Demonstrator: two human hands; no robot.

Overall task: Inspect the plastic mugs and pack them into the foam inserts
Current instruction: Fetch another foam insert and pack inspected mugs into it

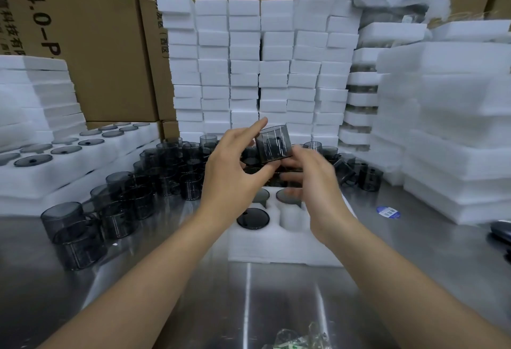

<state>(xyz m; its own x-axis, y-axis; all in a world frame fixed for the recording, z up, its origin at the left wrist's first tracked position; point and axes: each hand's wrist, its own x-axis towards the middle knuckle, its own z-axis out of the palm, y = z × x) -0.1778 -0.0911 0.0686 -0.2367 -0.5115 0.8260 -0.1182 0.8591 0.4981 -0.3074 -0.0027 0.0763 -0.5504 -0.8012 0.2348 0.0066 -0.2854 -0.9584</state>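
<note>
- Centrally, a smoky mug (273,145) is held up above the table, tilted, between both hands and over the near foam insert (287,240).
- The left hand (235,174) pinches it: the forefinger reaches up behind the mug's upper left rim and the thumb presses under its lower edge, while the other fingers are hidden behind the hand.
- The right hand (312,180) grips the lower right of the mug, thumb against the wall and fingers curled beneath the base; these fingers are blurred.
- The insert lies flat just beyond the wrists. Three of its round pockets hold seated mugs (253,218), dark bases up, and the pocket beside the nearest one shows only white foam.
- A crowd of loose mugs (166,166) stands and lies on the steel table (138,271), stretching from the near left round behind the hands to the right.
- At left a filled foam tray (55,171) rests on more foam, rows of dark bases showing.
- Behind the hands rises a wall of foam blocks (249,72), stacked in columns.
- At right stand stacked foam sheets (456,127), some layers with dark mugs between them.
- Cardboard cartons (96,44) with printed lettering fill the background.
- A blue sticker (388,212) lies on the table to the right, near a dark object (502,231) cut off by the frame's edge.
- Crumpled clear wrapping (301,337) sits at the bottom edge.
</note>
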